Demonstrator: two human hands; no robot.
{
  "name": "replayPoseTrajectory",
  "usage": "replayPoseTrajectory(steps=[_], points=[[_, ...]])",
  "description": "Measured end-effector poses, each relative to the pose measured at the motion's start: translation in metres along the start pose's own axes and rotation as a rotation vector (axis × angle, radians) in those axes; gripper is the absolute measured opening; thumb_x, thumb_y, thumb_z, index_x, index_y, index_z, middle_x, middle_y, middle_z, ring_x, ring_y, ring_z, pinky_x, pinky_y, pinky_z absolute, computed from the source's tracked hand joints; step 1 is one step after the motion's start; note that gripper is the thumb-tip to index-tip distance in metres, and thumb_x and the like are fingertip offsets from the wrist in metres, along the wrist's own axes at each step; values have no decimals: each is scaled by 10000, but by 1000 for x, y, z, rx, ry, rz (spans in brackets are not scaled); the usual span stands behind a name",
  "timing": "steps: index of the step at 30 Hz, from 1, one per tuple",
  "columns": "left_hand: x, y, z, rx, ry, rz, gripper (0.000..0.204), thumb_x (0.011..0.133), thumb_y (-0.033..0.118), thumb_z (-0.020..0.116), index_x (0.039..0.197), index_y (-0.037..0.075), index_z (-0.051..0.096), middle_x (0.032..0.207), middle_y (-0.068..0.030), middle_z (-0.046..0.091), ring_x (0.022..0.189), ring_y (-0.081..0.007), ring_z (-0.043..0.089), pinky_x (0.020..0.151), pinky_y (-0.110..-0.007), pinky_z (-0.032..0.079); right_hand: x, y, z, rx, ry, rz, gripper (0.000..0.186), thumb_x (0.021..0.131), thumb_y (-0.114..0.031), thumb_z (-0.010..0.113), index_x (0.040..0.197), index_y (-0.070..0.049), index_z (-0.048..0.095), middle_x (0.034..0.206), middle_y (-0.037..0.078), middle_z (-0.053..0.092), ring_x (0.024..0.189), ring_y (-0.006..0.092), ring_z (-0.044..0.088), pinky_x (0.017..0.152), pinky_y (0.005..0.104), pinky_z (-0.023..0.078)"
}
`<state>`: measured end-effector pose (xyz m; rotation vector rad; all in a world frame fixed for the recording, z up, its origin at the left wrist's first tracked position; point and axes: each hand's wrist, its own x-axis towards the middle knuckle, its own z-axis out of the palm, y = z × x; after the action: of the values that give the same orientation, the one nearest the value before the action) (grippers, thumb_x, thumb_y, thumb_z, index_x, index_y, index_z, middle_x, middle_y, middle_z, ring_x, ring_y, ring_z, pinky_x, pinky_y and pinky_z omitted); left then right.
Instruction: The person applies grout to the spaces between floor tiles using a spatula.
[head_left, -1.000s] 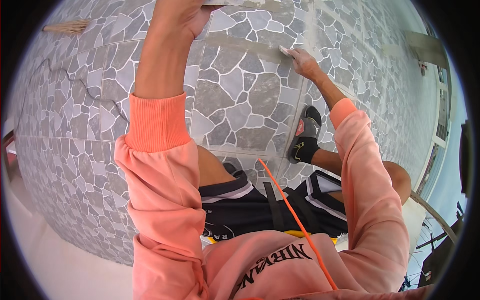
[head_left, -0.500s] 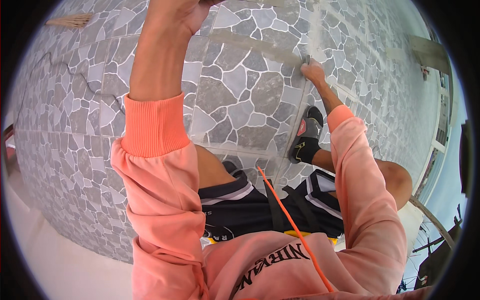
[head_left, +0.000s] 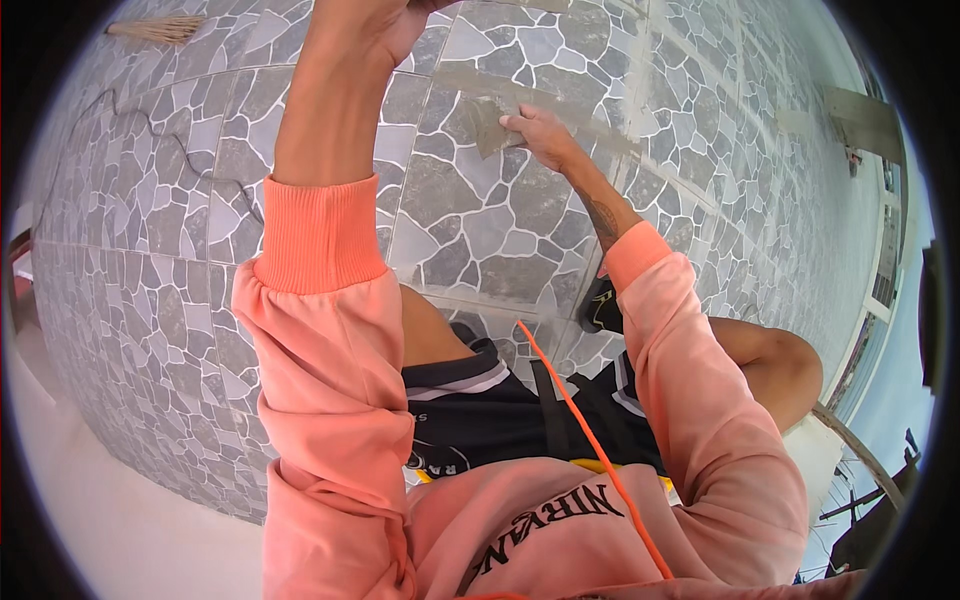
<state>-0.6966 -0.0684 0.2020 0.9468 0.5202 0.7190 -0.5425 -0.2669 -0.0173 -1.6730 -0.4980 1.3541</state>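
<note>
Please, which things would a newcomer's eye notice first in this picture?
Probably the salmon sleeves come first, with a bright orange cord between them in the lower half. Next is the right hand, above the centre, gripping a thin grey scraper over the stone-patterned floor. Straw bristles show at the upper left.

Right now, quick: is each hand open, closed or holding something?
Left hand: cut off by the picture's edge, so I cannot tell.
Right hand: closed, holding a flat grey piece.
</note>
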Motion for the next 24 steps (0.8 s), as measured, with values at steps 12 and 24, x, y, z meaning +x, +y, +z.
replayPoseTrajectory(steps=[12, 24], points=[[-3, 30, -60, -21, 258, 41, 165, 932, 110, 484, 905, 9, 612, 767, -34, 541, 681, -123, 480, 616, -280, 454, -60, -10, 21, 697, -178, 143, 453, 870, -13, 589, 1285, -5, 408, 1316, 141, 482, 1204, 321, 507, 946, 609, 430], [-52, 73, -90, 55, 256, 154, 205, 939, 96, 429, 920, -9, 604, 786, -84, 616, 693, -175, 577, 621, -337, 521, -46, -41, 82, 946, -706, 147, 481, 975, -378, 366, 1382, -122, 381, 1372, 92, 466, 1216, 323, 472, 848, 536, 430]])
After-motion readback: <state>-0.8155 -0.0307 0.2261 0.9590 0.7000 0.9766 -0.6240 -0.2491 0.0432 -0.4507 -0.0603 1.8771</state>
